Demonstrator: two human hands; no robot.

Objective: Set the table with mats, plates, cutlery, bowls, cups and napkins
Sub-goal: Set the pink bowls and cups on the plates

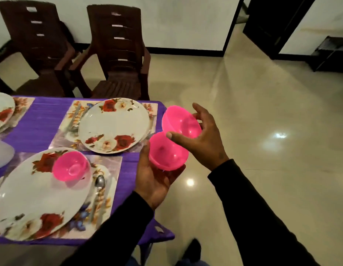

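— Bowls (167,153) are seen in both hands, yes? Where is each one held?

— The lower pink bowl is cupped in the left hand (156,178), whose fingers are curled under it. The upper pink bowl (181,122) is gripped by the right hand (202,137), thumb on the front side and fingers behind. The two bowls touch each other, just beside the table edge, over the floor (262,131).

— And on the table?

— A third pink bowl (70,166) is placed on the near plate (38,194), which lies on a floral mat (107,191) with a spoon (99,184) at its right. Farther, a second plate (114,124) is laid on another mat (74,116), on the purple cloth (38,121). Behind, two dark chairs (116,54) are seen.
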